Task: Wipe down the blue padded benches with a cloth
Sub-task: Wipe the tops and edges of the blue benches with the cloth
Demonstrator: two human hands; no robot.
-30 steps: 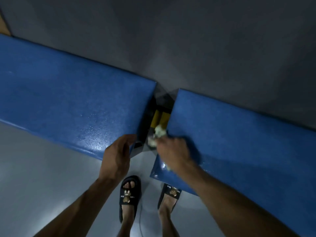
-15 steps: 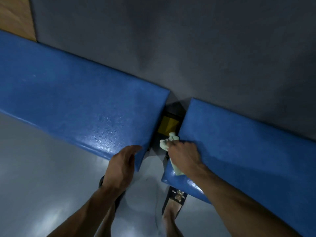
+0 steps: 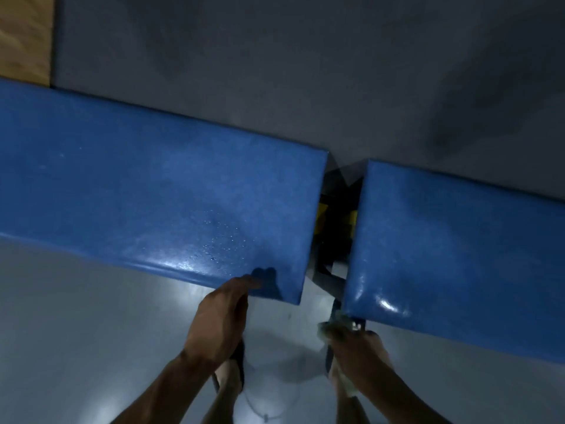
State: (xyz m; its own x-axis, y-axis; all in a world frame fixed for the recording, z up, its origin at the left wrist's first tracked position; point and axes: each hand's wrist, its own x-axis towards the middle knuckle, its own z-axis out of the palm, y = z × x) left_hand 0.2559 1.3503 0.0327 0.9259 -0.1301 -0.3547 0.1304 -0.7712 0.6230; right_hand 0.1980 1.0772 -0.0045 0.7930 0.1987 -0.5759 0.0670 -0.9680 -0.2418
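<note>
Where the two long blue padded vinyl benches meet, a narrow dark gap [image 3: 336, 228] parts the left bench [image 3: 159, 194] from the right bench [image 3: 458, 249], showing black frame legs and something yellow below. The left hand [image 3: 218, 322] touches the left bench's rounded front edge near its corner, fingers loosely extended, holding nothing. The right hand [image 3: 357, 347] grips a pale crumpled cloth [image 3: 331, 327] at the right bench's lower front corner. Grainy, wet-speckled upholstery shines; glossy grey floor [image 3: 76, 332] lies open in front, grey wall [image 3: 275, 71] behind.
</note>
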